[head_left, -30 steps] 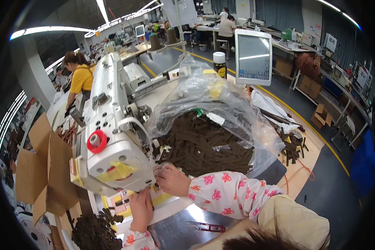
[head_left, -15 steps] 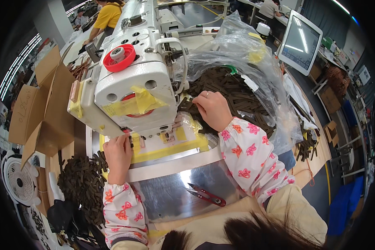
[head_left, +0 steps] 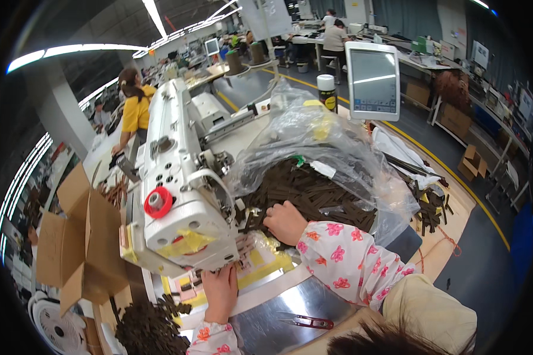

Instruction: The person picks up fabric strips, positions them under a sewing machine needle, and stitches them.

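A white industrial sewing machine (head_left: 186,222) with a red dial stands in front of me. My left hand (head_left: 221,293) reaches to the work plate (head_left: 257,258) below its head, fingers together; the machine head partly covers the fingertips, so what they hold is hidden. Farther right, my right hand (head_left: 286,223) is curled at the near left edge of a heap of dark brown strips (head_left: 302,192), which lies in a clear plastic bag (head_left: 352,142). Whether a strip is between its fingertips cannot be made out. Floral sleeves cover both forearms.
Thread snips (head_left: 312,321) lie on the metal table plate (head_left: 266,331) near me. A second strip heap (head_left: 151,328) and an open cardboard box (head_left: 62,251) are at left. A tablet screen (head_left: 373,83) and spray can (head_left: 327,92) stand beyond the bag. A person in yellow (head_left: 135,112) works behind.
The view has tilted up, showing more of the room. Relative to the machine, my left hand has shifted right below its head. My right hand stays by the strip heap, its fingers more curled.
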A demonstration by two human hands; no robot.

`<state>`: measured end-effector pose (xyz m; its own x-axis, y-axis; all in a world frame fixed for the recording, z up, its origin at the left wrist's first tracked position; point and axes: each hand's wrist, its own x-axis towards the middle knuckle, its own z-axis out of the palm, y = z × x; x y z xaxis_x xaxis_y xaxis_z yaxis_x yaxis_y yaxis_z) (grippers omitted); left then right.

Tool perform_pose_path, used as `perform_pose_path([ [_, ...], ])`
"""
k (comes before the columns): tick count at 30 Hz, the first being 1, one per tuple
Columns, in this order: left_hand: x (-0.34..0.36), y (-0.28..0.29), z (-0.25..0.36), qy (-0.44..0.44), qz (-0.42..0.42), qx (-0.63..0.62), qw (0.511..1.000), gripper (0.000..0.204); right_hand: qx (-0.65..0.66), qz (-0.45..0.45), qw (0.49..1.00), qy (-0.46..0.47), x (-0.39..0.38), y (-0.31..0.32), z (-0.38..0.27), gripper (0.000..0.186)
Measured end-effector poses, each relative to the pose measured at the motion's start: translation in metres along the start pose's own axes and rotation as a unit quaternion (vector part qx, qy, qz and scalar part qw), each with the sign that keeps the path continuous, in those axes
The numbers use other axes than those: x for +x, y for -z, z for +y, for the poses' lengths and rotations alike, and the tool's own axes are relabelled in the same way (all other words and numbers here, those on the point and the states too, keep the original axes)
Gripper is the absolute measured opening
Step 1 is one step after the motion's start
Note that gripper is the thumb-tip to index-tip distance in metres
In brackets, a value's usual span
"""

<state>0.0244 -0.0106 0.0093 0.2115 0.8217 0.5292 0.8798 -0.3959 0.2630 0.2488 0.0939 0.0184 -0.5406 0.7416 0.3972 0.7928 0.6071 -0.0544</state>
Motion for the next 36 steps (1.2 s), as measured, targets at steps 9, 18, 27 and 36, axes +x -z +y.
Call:
perform_pose_path([
  [9, -0.004, -0.004, -0.002, 0.018, 0.010, 0.012, 1.000, 0.008, 0.010, 0.011, 1.000, -0.011, 0.001, -0.004, 0.002, 0.006],
  [18, 0.003, -0.005, -0.001, 0.058, 0.003, -0.078, 0.995, 0.016, 0.001, 0.158, 0.987, 0.032, 0.001, 0.021, 0.011, 0.010],
  [27, -0.001, 0.016, -0.009, 0.152, -0.105, -0.296, 0.937, 0.022, 0.334, -0.090, 0.936, 0.074, -0.009, 0.018, -0.046, 0.006],
  [36, -0.004, 0.016, -0.006, 0.150, -0.050, -0.306, 0.939, 0.029, 0.340, 0.014, 0.920, 0.195, -0.012, 0.016, -0.055, 0.010],
])
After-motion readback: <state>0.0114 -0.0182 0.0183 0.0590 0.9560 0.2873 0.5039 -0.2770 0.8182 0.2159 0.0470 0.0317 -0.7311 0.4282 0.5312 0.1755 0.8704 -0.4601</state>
